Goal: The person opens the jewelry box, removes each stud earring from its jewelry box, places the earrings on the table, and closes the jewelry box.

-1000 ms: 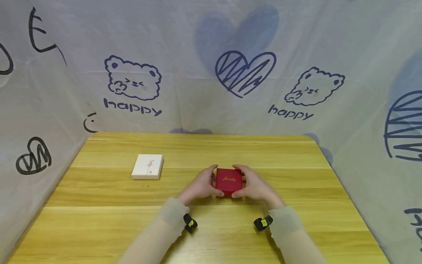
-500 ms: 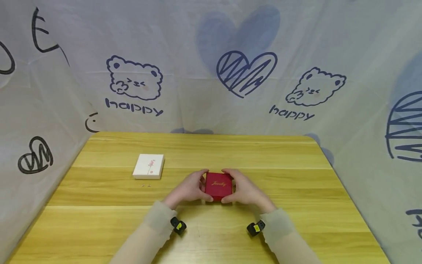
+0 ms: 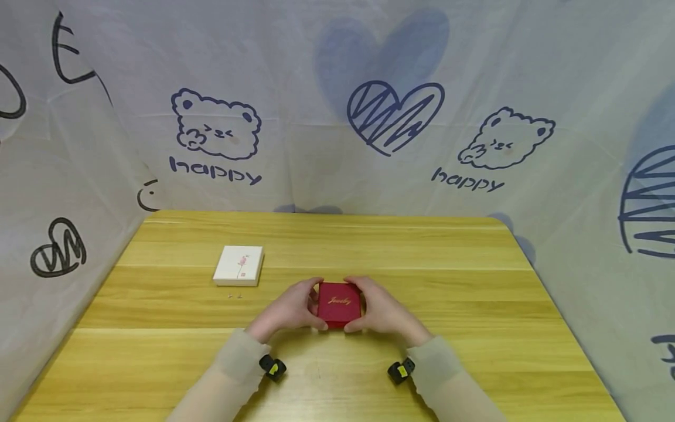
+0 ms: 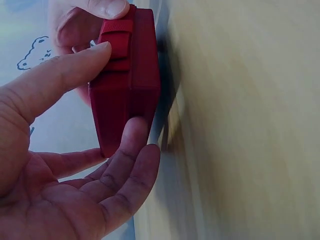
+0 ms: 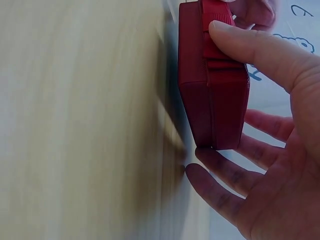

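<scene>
A red box [image 3: 339, 302] with gold lettering on its lid is held between both hands near the middle of the table. The left hand [image 3: 289, 308] grips its left side, and the right hand [image 3: 384, 312] grips its right side. In the left wrist view the left thumb presses a ribbon bow on the front of the red box [image 4: 145, 60], fingers under and behind its side. The right wrist view shows the right thumb on the bow of the red box [image 5: 195, 60], with fingers at its far side. The lid is on; the inside is hidden.
A white box [image 3: 238, 266] with a pink flower print lies on the wooden table [image 3: 453, 275], left of the hands. Two tiny items [image 3: 239, 296] lie just in front of it. White cloth with drawings [image 3: 316, 170] hangs behind and beside the table.
Both hands have moved the red box to the left and closer to the person. The white box and tiny items stay where they were.
</scene>
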Action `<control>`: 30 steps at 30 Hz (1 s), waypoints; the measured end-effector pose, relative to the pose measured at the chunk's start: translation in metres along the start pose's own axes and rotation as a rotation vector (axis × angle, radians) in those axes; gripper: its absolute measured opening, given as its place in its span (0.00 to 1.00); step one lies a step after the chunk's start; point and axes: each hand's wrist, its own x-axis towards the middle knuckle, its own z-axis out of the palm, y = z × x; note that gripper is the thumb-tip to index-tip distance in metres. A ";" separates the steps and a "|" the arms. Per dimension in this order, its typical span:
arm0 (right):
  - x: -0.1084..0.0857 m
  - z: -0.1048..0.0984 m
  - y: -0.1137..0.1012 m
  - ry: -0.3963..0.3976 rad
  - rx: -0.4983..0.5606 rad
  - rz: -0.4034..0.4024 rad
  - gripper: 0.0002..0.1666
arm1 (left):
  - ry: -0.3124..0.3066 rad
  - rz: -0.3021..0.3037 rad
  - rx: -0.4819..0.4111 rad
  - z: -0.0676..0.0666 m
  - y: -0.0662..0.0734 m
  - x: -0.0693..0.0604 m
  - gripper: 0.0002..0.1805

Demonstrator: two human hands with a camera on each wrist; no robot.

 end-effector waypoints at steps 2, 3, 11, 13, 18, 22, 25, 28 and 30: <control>0.001 0.002 -0.001 -0.007 -0.009 -0.007 0.57 | 0.003 -0.003 0.004 -0.001 0.000 -0.002 0.54; 0.001 0.003 -0.001 -0.009 -0.013 -0.011 0.57 | 0.004 -0.003 0.008 -0.001 -0.001 -0.004 0.54; 0.003 0.008 -0.004 -0.020 -0.020 -0.026 0.56 | 0.021 -0.013 0.016 -0.001 -0.003 -0.010 0.53; 0.003 0.009 -0.004 -0.021 -0.024 -0.031 0.56 | 0.027 -0.017 0.020 0.000 -0.004 -0.011 0.53; 0.003 0.009 -0.004 -0.029 -0.025 -0.031 0.55 | 0.036 -0.016 0.035 0.000 -0.003 -0.012 0.53; -0.001 0.008 -0.003 -0.036 0.005 0.023 0.57 | 0.038 -0.024 0.036 0.001 -0.002 -0.014 0.54; -0.005 0.008 -0.002 -0.027 0.048 0.073 0.57 | 0.039 -0.035 0.026 0.002 -0.003 -0.016 0.55; -0.007 0.007 -0.002 -0.018 0.101 0.101 0.56 | 0.045 -0.038 0.013 0.003 -0.003 -0.017 0.55; -0.008 0.006 -0.002 -0.021 0.135 0.102 0.56 | 0.049 -0.037 0.007 0.002 -0.002 -0.017 0.55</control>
